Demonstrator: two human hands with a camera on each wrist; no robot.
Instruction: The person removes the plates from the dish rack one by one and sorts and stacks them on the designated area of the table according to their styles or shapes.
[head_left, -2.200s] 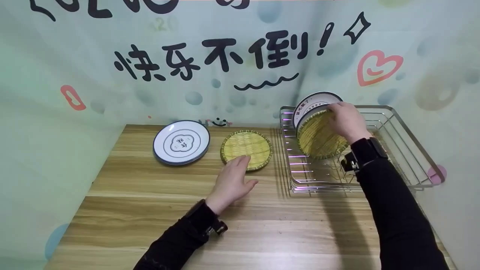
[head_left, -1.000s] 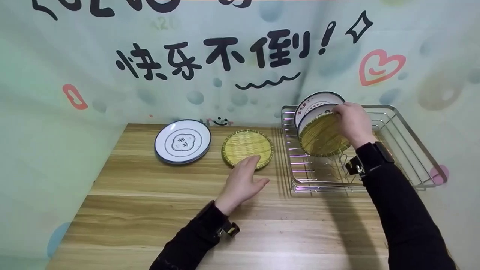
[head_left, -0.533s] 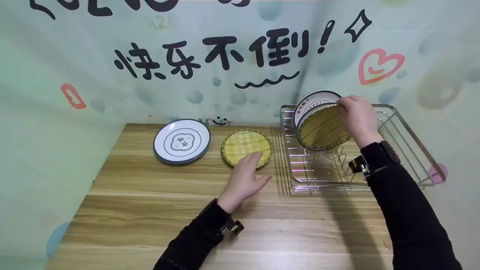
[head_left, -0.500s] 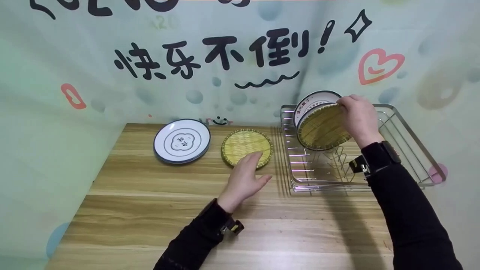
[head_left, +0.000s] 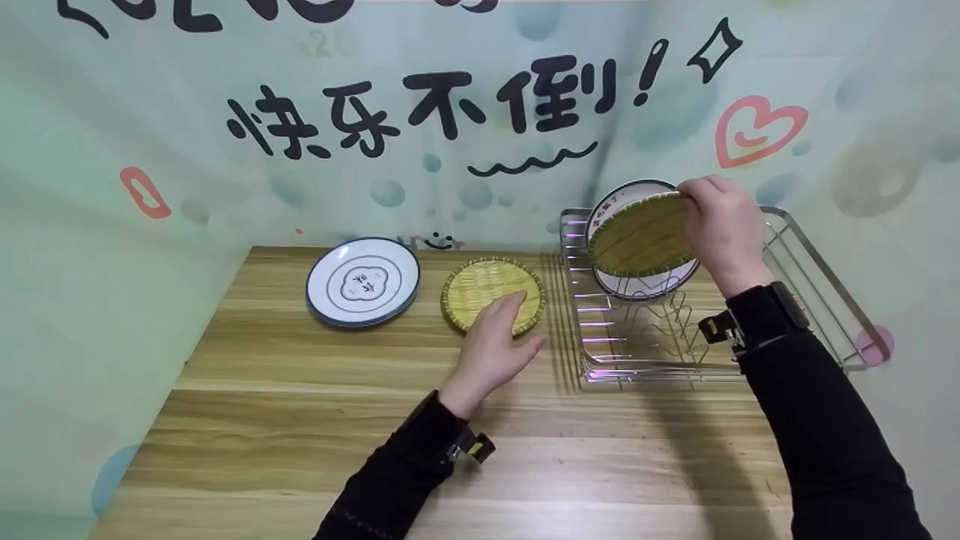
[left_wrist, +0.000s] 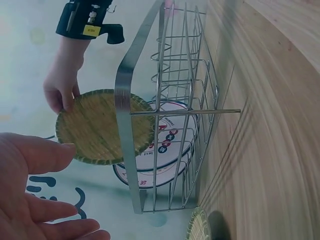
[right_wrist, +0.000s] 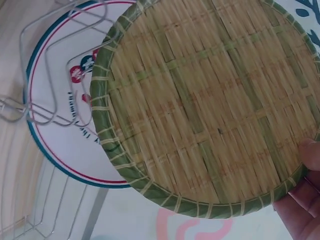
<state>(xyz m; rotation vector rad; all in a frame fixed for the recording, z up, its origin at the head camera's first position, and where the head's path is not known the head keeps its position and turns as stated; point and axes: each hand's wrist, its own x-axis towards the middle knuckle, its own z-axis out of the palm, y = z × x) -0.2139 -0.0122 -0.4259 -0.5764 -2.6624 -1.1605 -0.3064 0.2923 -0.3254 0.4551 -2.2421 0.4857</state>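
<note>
Nearest me, my left hand (head_left: 491, 349) hung above the counter (head_left: 300, 450), fingers loosely extended and holding nothing, the tips in line with the near part of a flat woven tray (head_left: 484, 285) that lay there. Farther off to the left sat what looked like a stack of plates (head_left: 364, 285), the top one face up. My right hand (head_left: 726, 229) pinched the held tray (head_left: 645, 236) at its rim, thumb on one face and fingers behind, and tilted it over the wire rack (left_wrist: 123, 95). With the grip at the edge alone, I judged it best to hold the wrist steady and give the lower rim room, lest it snag or knock something. The rack contained at least two leaning plates (head_left: 637, 191), behind the held tray; whether they touched it I could not tell. Beyond hung the printed backdrop (head_left: 322, 202).
</note>
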